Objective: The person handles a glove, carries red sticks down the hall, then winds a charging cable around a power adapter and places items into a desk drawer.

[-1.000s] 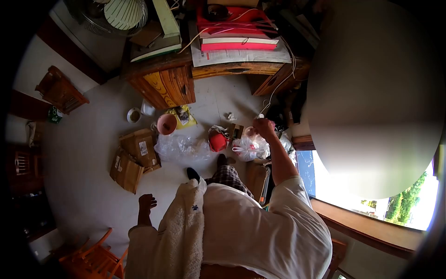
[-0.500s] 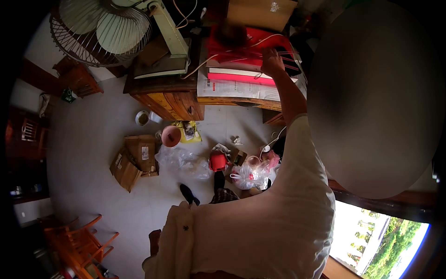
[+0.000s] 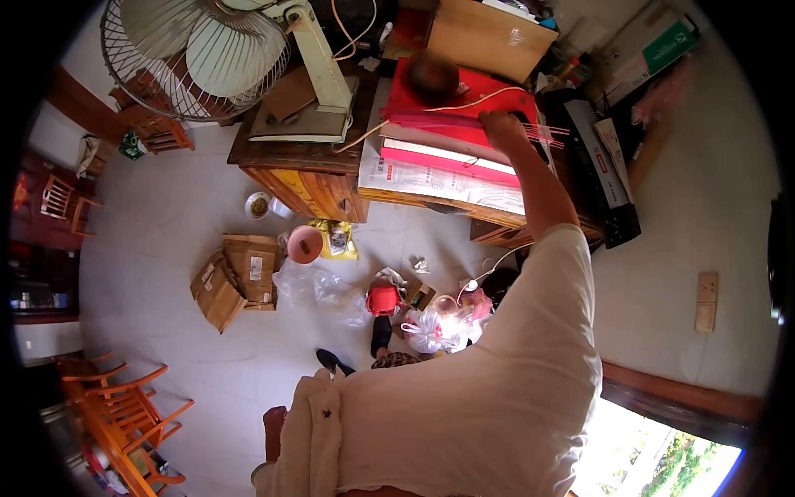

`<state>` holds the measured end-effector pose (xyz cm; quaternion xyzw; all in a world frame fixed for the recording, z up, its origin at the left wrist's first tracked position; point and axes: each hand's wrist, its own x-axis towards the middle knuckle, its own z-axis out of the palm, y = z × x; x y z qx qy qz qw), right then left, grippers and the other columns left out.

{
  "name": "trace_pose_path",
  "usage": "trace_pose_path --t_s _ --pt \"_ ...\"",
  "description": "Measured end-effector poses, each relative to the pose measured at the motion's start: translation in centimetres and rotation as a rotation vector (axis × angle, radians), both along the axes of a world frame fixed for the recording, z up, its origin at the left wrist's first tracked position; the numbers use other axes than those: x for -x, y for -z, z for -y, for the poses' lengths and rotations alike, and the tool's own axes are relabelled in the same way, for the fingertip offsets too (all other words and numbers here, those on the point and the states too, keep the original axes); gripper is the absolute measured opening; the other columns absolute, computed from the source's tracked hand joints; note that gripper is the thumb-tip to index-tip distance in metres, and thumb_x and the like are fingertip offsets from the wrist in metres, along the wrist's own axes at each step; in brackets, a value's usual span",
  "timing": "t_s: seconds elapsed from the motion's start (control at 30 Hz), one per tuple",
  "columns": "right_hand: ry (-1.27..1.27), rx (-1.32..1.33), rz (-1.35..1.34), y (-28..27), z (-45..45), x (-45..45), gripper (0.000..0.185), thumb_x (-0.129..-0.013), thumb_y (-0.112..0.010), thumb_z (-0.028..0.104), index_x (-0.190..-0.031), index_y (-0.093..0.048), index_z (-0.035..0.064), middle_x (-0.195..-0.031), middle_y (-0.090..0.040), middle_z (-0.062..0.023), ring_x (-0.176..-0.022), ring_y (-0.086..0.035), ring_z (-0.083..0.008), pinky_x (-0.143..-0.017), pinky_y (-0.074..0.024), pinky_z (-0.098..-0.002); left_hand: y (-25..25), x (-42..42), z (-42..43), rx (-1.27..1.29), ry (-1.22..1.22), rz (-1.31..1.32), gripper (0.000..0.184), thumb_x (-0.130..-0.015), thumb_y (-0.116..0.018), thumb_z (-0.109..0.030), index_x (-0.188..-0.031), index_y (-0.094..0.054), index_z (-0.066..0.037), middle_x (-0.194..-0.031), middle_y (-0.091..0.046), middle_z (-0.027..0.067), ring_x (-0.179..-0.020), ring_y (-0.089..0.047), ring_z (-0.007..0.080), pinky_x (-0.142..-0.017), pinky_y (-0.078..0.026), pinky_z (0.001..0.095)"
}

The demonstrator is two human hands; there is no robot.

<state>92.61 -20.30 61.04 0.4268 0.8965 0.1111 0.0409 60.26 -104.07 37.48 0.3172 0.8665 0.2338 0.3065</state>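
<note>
My right hand (image 3: pixel 503 131) reaches over the desk and is closed around a bundle of thin pink sticks (image 3: pixel 431 119). Their thin ends fan out past the hand to the right. Under them lie a red sheet (image 3: pixel 472 87) and a flat pink-edged item (image 3: pixel 447 157). A round dark object (image 3: pixel 432 74), slightly blurred, rests on the red sheet. A light cord crosses near the hand. Of my left hand (image 3: pixel 274 431), only a small patch of skin shows beside the shirt; its fingers cannot be made out.
A fan (image 3: pixel 236 58) stands on the desk's left side, a cardboard box (image 3: pixel 489 37) at the back. On the floor are opened cartons (image 3: pixel 251 269), a pink bucket (image 3: pixel 305 244), a red container (image 3: pixel 383 296) and plastic bags (image 3: pixel 431 331). Wooden chairs (image 3: pixel 141 406) stand lower left.
My right hand has gone from spread fingers over the pink sticks to closed around them. The large grey blurred shape on the right has left the view, exposing the wall and desk end.
</note>
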Motion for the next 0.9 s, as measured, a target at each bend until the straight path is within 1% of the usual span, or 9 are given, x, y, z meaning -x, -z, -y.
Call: trace_pose_path --t_s 0.1,0.13,0.2,0.3,0.37,0.43,0.5,0.57,0.9 --pt "-0.067 0.060 -0.057 -2.6 4.3 -0.2 0.017 -0.083 -0.043 0.017 -0.094 -0.053 0.0074 -0.088 -0.060 -0.0161 -0.080 -0.060 -0.0323 -0.071 -0.0480 -0.0440 3.6 1.8 -1.8 0.159 -0.652 0.743 0.025 -0.077 -0.054 -0.018 -0.096 -0.052 -0.003 -0.081 -0.057 0.0120 -0.065 -0.057 0.0229 -0.053 -0.046 0.0370" --pt "-0.074 0.182 -0.150 -3.6 7.2 0.3 0.019 -0.084 -0.044 0.018 -0.096 -0.053 0.0061 -0.088 -0.060 -0.0165 -0.082 -0.059 -0.0335 -0.072 -0.0473 -0.0431 -2.3 0.2 -7.2 0.156 -0.722 0.672 0.024 -0.076 -0.057 -0.018 -0.093 -0.053 -0.002 -0.079 -0.057 0.0120 -0.064 -0.057 0.0214 -0.053 -0.047 0.0346" --pt "-0.324 0.450 -0.636 -1.7 12.0 1.1 0.023 -0.084 -0.051 0.019 -0.100 -0.053 0.0036 -0.088 -0.059 -0.0165 -0.087 -0.057 -0.0335 -0.076 -0.0445 -0.0402 -7.2 0.1 -13.6 -0.069 -0.590 0.888 0.030 -0.079 -0.057 -0.019 -0.101 -0.052 0.001 -0.086 -0.058 0.0129 -0.073 -0.059 0.0210 -0.064 -0.051 0.0308" --pt "-0.088 1.184 -0.712 -2.4 23.4 6.1 0.019 -0.085 -0.054 0.022 -0.091 -0.055 0.0043 -0.067 -0.050 -0.0003 -0.063 -0.045 -0.0088 -0.058 -0.0400 -0.0272 -12.8 -0.9 -25.8 -0.235 -0.268 0.922 0.039 -0.084 -0.053 -0.017 -0.116 -0.044 0.003 -0.107 -0.054 0.0136 -0.092 -0.057 0.0219 -0.078 -0.048 0.0319" --pt "-0.191 1.422 -0.764 -1.2 29.4 10.5 0.021 -0.082 -0.056 0.022 -0.092 -0.055 0.0023 -0.070 -0.053 -0.0038 -0.064 -0.046 -0.0115 -0.060 -0.0409 -0.0293 -16.2 -3.2 -33.2 -0.538 -0.178 0.897 0.030 -0.088 -0.050 -0.019 -0.110 -0.049 0.001 -0.103 -0.055 0.0117 -0.087 -0.055 0.0202 -0.076 -0.047 0.0346" --pt "-0.591 1.082 -0.877 3.3 34.4 15.3 0.028 -0.077 -0.056 0.018 -0.096 -0.050 -0.0021 -0.077 -0.057 -0.0191 -0.071 -0.057 -0.0269 -0.066 -0.0446 -0.0365 -19.2 -2.8 -37.8 -0.493 0.429 -0.062 0.030 -0.086 -0.052 -0.017 -0.109 -0.047 0.000 -0.102 -0.057 0.0114 -0.086 -0.058 0.0200 -0.072 -0.048 0.0305" --pt "-0.311 1.061 -1.151 1.4 38.2 17.5 0.032 -0.078 -0.053 0.017 -0.101 -0.044 -0.0026 -0.080 -0.058 -0.0221 -0.078 -0.058 -0.0331 -0.068 -0.0450 -0.0409 -19.5 -2.0 -40.6 -0.792 -0.442 1.027 0.017 -0.086 -0.052 -0.017 -0.096 -0.049 -0.004 -0.085 -0.059 0.0089 -0.074 -0.058 0.0188 -0.063 -0.048 0.0304" --pt "-0.326 1.109 -0.488 2.0 38.6 18.1 0.033 -0.078 -0.051 0.015 -0.103 -0.039 -0.0026 -0.080 -0.058 -0.0229 -0.080 -0.058 -0.0353 -0.067 -0.0441 -0.0440 -21.9 -0.3 -41.0 -0.960 -0.705 1.050 0.010 -0.086 -0.052 -0.018 -0.082 -0.049 -0.009 -0.068 -0.053 0.0039 -0.056 -0.050 0.0138 -0.050 -0.044 0.0269" --pt "-0.529 1.154 -0.379 3.8 42.5 18.9 0.033 -0.084 -0.050 0.029 -0.099 -0.047 -0.0004 -0.084 -0.058 -0.0214 -0.081 -0.056 -0.0375 -0.072 -0.0421 -0.0448 -19.0 12.5 -29.1 -1.139 -0.960 0.858 0.028 -0.089 -0.047 -0.037 -0.080 -0.048 -0.011 -0.054 -0.034 -0.0022 -0.045 -0.032 0.0082 -0.040 -0.032 0.0204"
